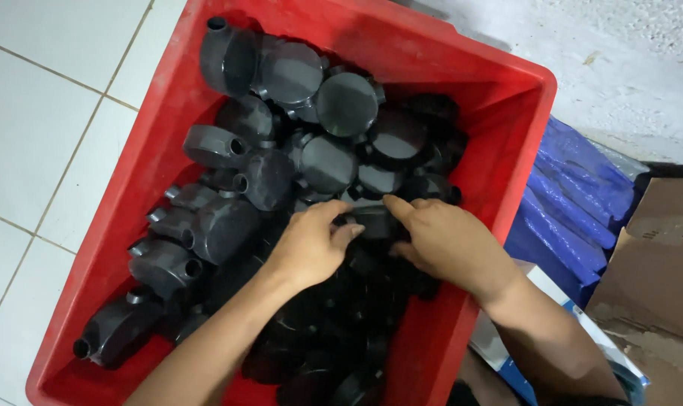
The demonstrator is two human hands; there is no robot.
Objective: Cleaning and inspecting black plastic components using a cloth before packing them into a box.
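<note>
Head view: the left hand (311,244) and right hand (443,240) meet over one round black plastic junction box (373,219) near the middle of the red plastic crate (507,128). Each grip is curled, fingers closed on that box's rim. Identical dark boxes (281,143) fill the crate, which sits on a white tiled floor (33,120).

A bright red plastic crate (507,105) holds dark grey to black round plastic housings (326,162), on a floor of white tiles (33,128) with grey grout lines, beside deep blue wrapped packs (574,203) and what looks like brown cardboard (657,263).
</note>
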